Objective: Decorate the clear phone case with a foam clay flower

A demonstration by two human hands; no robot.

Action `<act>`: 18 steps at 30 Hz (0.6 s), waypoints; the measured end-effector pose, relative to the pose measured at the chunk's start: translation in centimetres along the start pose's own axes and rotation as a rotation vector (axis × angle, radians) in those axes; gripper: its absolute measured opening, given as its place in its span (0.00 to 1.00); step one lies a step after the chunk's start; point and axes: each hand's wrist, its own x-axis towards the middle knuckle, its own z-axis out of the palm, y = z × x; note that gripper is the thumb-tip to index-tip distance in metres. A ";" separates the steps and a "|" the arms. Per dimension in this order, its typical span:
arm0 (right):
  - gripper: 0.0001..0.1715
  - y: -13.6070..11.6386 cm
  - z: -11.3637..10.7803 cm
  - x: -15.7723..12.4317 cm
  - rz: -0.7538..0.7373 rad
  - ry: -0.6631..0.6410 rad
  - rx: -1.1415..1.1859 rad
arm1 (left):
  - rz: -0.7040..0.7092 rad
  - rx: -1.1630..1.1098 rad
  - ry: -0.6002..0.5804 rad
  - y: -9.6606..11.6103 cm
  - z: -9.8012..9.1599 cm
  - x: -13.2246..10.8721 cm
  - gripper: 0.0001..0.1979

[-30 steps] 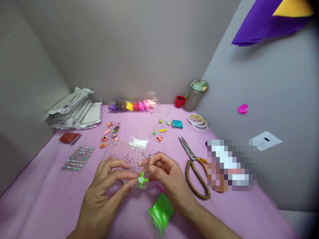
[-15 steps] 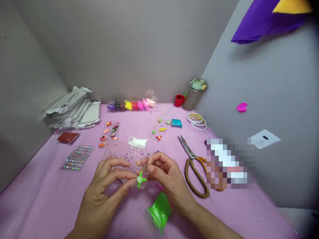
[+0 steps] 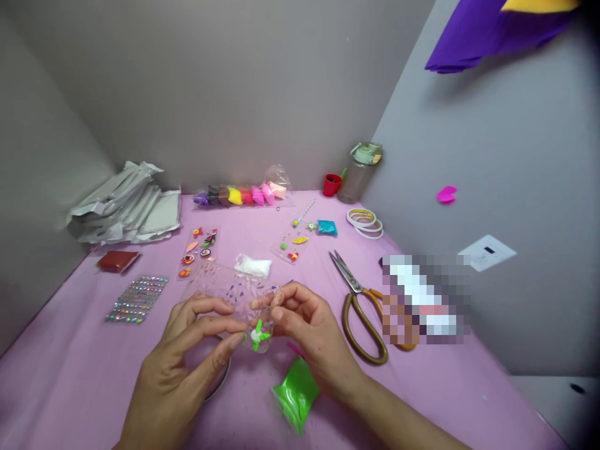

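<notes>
My right hand (image 3: 312, 334) is closed on the near right corner of a clear phone case (image 3: 244, 284) printed with small purple leaves and petals. On that corner sits a green clay flower (image 3: 257, 335) with narrow petals and a white centre. My left hand (image 3: 187, 356) is at the flower's left, thumb and forefinger pinched on a tiny bit of green clay (image 3: 244, 336). Below my right hand lies a bright green clay packet (image 3: 297, 394). Partly hidden behind my left hand is a thin round rim (image 3: 224, 381).
Scissors (image 3: 359, 306) lie to the right, near a blurred-out object (image 3: 424, 297). Farther back are tape rolls (image 3: 364, 223), a blue packet (image 3: 327, 227), a white packet (image 3: 253, 266), charm sheets (image 3: 199, 250), bagged clay (image 3: 241, 195) and a bottle (image 3: 360, 175). Gem strips (image 3: 138, 300) lie left.
My left fingertips have drawn back slightly left from the green flower, showing a tiny green bit between them. My right hand keeps its hold on the case. The view has shifted slightly.
</notes>
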 end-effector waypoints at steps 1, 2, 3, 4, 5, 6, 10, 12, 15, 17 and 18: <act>0.14 0.0 0.0 0.0 -0.001 -0.004 -0.001 | 0.007 0.005 -0.001 0.0 0.0 0.0 0.05; 0.14 0.0 0.0 0.0 -0.001 -0.005 -0.003 | 0.015 0.012 -0.002 0.0 0.0 0.0 0.05; 0.14 0.0 0.0 0.0 -0.002 -0.003 -0.006 | 0.021 0.020 -0.002 0.1 0.0 0.0 0.05; 0.14 0.0 0.0 -0.1 -0.001 0.000 -0.008 | 0.025 0.024 0.001 0.1 0.0 0.0 0.05; 0.14 0.0 0.0 -0.1 0.001 0.003 -0.008 | 0.025 0.028 0.001 0.2 0.1 0.0 0.05; 0.14 0.0 0.0 -0.1 0.002 0.006 -0.005 | 0.025 0.030 0.002 0.2 0.1 0.1 0.05; 0.14 0.1 0.1 -0.2 0.004 0.001 0.016 | 0.008 0.040 0.016 0.3 0.3 0.1 0.04; 0.14 0.1 0.2 -0.2 0.001 0.000 0.021 | 0.008 0.045 0.020 0.3 0.4 0.0 0.04; 0.13 0.1 0.2 -0.3 0.001 0.002 0.022 | 0.018 0.036 0.012 0.2 0.5 0.0 0.04; 0.14 0.1 0.3 -0.3 0.005 0.003 0.024 | 0.020 0.033 0.009 0.3 0.5 0.0 0.05; 0.14 0.0 0.3 -0.3 0.006 0.005 0.024 | 0.018 0.034 0.009 0.3 0.5 0.0 0.05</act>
